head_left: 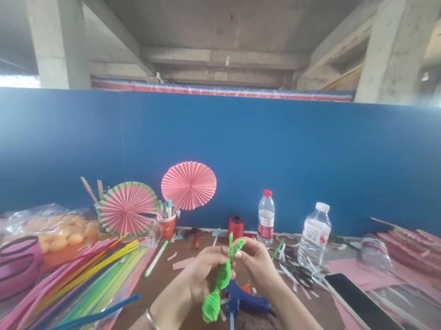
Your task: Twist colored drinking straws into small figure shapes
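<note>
A bright green fuzzy figure (211,302), with a rounded coiled lower end and thin strips at its top, is held between my hands above the brown table. My left hand (205,271), with a silver bangle at the wrist, is closed around the figure's middle. The fingertips of my right hand (254,259) pinch a short green strip at the top. Below and behind my hands lies a blue glue gun (250,300) on the table, partly hidden by them.
Colored pipe cleaners (92,282) and a bag of orange balls (62,231) lie left. Two bottles (265,222) (314,238), a red cup of pens (166,227) and paper fans (189,185) stand behind. Scissors (301,275) and a phone (376,319) are right.
</note>
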The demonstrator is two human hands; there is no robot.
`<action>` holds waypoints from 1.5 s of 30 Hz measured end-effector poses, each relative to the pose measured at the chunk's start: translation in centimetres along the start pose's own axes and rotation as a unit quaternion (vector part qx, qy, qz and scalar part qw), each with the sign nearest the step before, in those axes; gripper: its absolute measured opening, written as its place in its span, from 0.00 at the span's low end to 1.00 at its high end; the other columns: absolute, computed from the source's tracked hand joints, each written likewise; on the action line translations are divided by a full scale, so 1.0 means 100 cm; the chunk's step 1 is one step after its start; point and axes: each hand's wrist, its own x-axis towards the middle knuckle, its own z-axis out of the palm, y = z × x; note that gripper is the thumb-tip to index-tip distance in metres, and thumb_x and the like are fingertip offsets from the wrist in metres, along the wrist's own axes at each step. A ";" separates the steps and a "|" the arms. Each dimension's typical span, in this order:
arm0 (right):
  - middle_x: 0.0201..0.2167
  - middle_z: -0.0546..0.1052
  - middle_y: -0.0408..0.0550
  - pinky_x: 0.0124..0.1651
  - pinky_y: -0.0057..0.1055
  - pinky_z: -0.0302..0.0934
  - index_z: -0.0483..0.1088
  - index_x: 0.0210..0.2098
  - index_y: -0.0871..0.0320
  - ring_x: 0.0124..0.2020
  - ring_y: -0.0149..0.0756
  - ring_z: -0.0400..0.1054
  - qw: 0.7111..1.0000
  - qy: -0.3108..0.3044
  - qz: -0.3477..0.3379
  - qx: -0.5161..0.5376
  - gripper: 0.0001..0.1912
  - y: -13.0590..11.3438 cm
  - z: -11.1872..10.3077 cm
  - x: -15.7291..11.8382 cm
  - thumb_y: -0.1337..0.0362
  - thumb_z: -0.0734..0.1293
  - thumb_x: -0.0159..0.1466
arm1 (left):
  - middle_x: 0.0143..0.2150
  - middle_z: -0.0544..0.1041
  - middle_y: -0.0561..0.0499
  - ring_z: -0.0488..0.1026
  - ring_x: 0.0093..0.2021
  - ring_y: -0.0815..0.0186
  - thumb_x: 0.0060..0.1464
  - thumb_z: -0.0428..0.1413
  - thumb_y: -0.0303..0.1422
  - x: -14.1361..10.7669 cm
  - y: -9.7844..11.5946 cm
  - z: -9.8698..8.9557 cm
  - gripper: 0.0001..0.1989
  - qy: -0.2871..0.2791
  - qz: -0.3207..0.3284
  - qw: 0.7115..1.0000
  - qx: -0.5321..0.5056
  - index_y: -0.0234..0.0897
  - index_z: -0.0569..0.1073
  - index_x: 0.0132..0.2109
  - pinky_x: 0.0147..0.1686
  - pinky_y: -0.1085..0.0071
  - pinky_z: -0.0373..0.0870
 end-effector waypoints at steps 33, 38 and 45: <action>0.36 0.77 0.48 0.44 0.39 0.62 0.69 0.47 0.56 0.39 0.42 0.69 0.960 0.197 -0.053 -0.194 0.22 0.010 0.017 0.001 0.64 0.67 0.51 | 0.28 0.73 0.51 0.70 0.29 0.66 0.45 0.53 0.31 0.007 0.002 0.002 0.06 0.177 0.277 0.873 0.360 0.34 0.71 0.32 0.30 0.73 0.64; 0.38 0.76 0.49 0.46 0.38 0.62 0.71 0.44 0.57 0.40 0.42 0.69 0.946 0.200 -0.071 -0.244 0.18 0.004 0.018 0.000 0.64 0.66 0.53 | 0.28 0.73 0.52 0.69 0.31 0.65 0.44 0.54 0.31 0.010 -0.001 0.003 0.06 0.187 0.280 0.887 0.314 0.34 0.70 0.31 0.32 0.73 0.63; 0.39 0.76 0.49 0.45 0.38 0.61 0.72 0.41 0.57 0.40 0.41 0.68 0.948 0.193 -0.082 -0.240 0.15 0.006 0.015 0.000 0.64 0.65 0.54 | 0.27 0.72 0.52 0.69 0.30 0.65 0.44 0.54 0.31 0.009 -0.001 0.006 0.05 0.182 0.287 0.894 0.294 0.34 0.70 0.30 0.32 0.72 0.63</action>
